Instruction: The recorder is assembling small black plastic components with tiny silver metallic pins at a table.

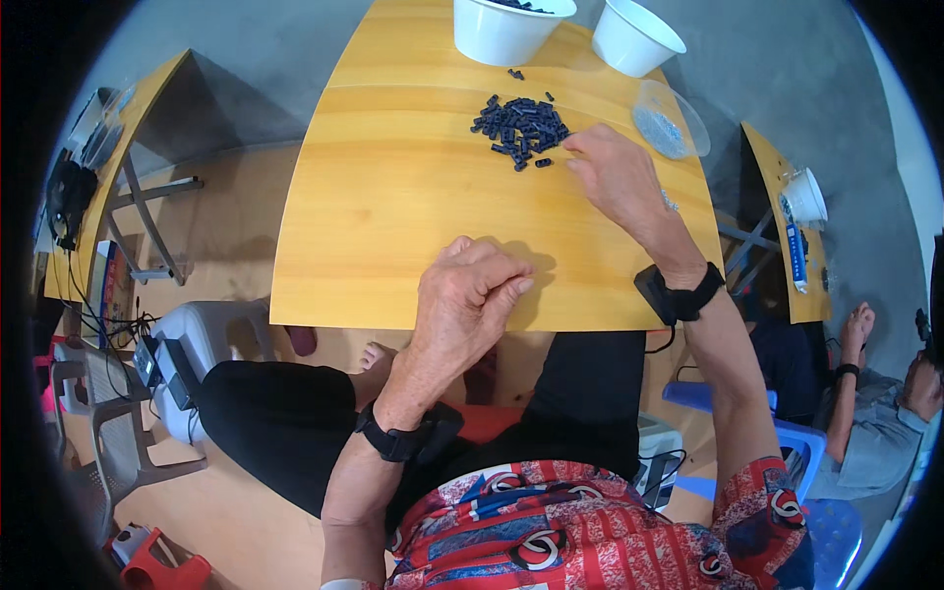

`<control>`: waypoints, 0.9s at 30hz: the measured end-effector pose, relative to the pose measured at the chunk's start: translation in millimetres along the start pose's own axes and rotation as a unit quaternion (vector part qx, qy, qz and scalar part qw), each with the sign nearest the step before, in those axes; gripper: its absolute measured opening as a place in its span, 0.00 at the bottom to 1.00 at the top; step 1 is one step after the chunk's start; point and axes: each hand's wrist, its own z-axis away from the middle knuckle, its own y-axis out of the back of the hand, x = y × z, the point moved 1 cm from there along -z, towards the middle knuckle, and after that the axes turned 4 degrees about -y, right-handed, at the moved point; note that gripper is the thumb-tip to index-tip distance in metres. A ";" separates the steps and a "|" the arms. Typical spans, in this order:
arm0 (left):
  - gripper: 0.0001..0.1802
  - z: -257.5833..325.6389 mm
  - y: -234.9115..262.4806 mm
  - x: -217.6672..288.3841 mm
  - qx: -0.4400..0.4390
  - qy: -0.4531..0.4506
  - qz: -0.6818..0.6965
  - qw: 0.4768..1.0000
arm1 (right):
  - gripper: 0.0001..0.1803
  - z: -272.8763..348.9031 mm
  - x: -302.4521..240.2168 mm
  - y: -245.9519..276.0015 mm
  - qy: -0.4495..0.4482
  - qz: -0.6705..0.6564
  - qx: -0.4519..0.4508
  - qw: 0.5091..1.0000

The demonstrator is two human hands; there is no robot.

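Observation:
A loose heap of small dark-blue plastic pieces [521,126] lies on the yellow wooden table [364,206]. My right hand [619,177] reaches to the heap's right edge, thumb and fingers drawn together there. Whatever may be between those fingertips is too small to make out. Closer to me, above the table's front edge, my left hand [467,300] is closed, its thumb pressed against the curled index finger. Anything inside it is hidden. A few of the same pieces lie a little apart from the heap.
Behind the heap stand a white tub [506,34] with dark pieces in it and another white tub [637,39]. A shallow clear dish [664,128] of tiny shiny parts rests at the right edge. Another person [870,433] sits at the far right.

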 end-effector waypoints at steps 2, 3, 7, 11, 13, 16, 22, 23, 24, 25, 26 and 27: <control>0.05 0.9 2.1 -2.9 0.006 0.002 0.011 1.000 | 0.08 7.1 10.5 4.5 -0.078 0.033 -0.013 0.996; 0.05 0.2 1.9 -3.0 0.007 0.002 0.013 1.000 | 0.08 11.5 15.9 5.9 -0.078 0.035 -0.014 0.996; 0.05 -2.2 0.8 -0.9 -0.014 0.008 -0.013 1.000 | 0.08 21.7 27.0 4.7 -0.110 0.012 -0.059 0.992; 0.05 -4.3 -4.3 -0.5 -0.007 -0.026 -0.042 0.999 | 0.07 22.4 35.3 5.1 -0.094 -0.028 -0.059 0.993; 0.05 -4.1 -5.6 -0.2 -0.007 -0.031 -0.051 0.998 | 0.06 22.5 35.9 4.3 -0.106 -0.037 -0.063 0.992; 0.04 -2.9 -6.9 0.6 0.002 -0.039 -0.060 0.997 | 0.05 24.6 31.2 5.0 -0.131 -0.055 -0.076 0.987; 0.06 -1.7 -4.8 0.4 -0.017 -0.006 -0.085 0.996 | 0.05 45.2 -10.6 5.7 -0.113 -0.104 -0.123 0.980; 0.07 -1.7 -5.5 -0.3 -0.010 -0.001 -0.077 0.997 | 0.05 49.8 -25.2 6.9 -0.089 -0.123 -0.126 0.980; 0.07 -1.8 -6.6 -0.8 -0.011 0.000 -0.078 0.997 | 0.05 53.5 -36.2 4.2 -0.089 -0.125 -0.127 0.980; 0.08 -1.8 -7.2 -0.8 0.005 -0.005 -0.075 0.997 | 0.05 56.1 -47.7 1.5 -0.057 -0.122 -0.105 0.985; 0.10 -2.8 -7.7 -0.7 0.022 -0.012 -0.073 0.997 | 0.04 57.2 -56.9 -0.4 -0.023 -0.118 -0.081 0.989; 0.10 -3.3 -8.1 0.1 0.023 -0.013 -0.075 0.997 | 0.03 58.9 -63.7 -3.2 -0.007 -0.101 -0.084 0.991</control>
